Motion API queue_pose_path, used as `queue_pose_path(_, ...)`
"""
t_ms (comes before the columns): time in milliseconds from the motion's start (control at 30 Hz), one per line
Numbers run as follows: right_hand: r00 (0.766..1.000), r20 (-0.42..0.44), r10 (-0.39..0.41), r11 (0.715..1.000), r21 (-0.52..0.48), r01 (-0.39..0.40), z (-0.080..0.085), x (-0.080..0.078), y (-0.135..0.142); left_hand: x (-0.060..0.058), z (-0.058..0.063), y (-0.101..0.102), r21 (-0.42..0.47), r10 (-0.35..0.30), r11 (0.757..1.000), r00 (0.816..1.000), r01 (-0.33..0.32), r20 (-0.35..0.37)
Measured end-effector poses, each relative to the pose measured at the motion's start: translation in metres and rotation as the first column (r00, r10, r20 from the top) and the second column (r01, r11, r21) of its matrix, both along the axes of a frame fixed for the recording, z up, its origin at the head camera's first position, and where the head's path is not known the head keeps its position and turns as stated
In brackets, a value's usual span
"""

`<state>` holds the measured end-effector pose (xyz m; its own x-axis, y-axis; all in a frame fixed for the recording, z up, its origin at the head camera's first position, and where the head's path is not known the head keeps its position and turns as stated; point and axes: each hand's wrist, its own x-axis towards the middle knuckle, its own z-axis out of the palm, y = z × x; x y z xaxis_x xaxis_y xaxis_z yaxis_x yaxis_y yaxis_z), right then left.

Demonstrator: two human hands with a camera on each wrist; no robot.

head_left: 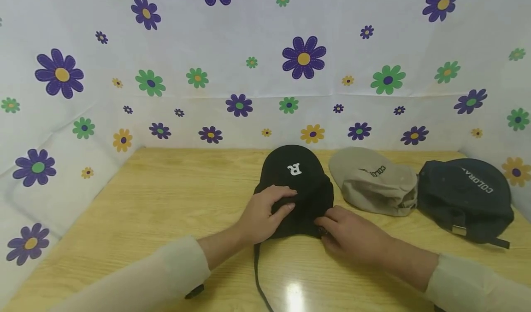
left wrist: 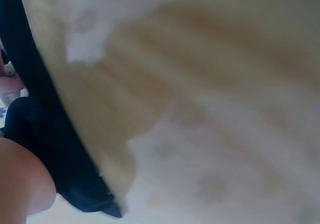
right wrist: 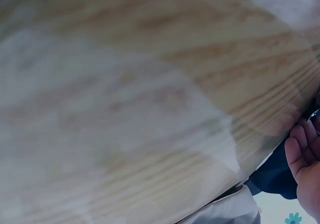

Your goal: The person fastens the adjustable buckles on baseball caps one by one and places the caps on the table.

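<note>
In the head view a black cap (head_left: 290,157) with a white letter R lies on the wooden table. My left hand (head_left: 263,215) grips its near left part, with bent fingers and thumb on the fabric. At the cap's near right edge, my right hand (head_left: 352,236) pinches the rim between thumb and fingers. The left wrist view shows dark cap fabric (left wrist: 45,134) beside part of the hand. Curled fingers of my right hand (right wrist: 310,159) appear at the edge of the right wrist view, by the dark fabric.
A beige cap (head_left: 373,187) lies right of the black one, touching or nearly touching a dark navy cap (head_left: 452,197) with a buckled strap. A thin black cord (head_left: 257,275) runs toward the near edge. Flower-printed cloth (head_left: 265,35) surrounds the table (head_left: 166,187).
</note>
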<state>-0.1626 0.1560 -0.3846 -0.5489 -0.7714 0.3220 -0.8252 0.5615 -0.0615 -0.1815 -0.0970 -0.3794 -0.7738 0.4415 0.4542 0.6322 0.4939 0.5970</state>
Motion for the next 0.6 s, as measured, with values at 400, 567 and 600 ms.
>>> queue_pose_path(400, 0.992, -0.065, 0.113, 0.993, -0.03, -0.115, -0.004, 0.002, -0.003, 0.009, -0.007, -0.009, -0.362, -0.105, 0.931, 0.917, -0.045, -0.384)
queue_pose_path(567, 0.992, -0.004, 0.126, 0.989, -0.076, -0.126, -0.005, 0.001, -0.002, 0.009, -0.001, -0.006, -0.341, -0.125, 0.937, 0.832, -0.081, -0.541)
queue_pose_path(600, 0.992, -0.004, 0.124, 0.99, -0.073, -0.124, -0.005, 0.0, -0.001, 0.01, 0.0, -0.005, -0.336, -0.128, 0.938, 0.817, -0.084, -0.562)
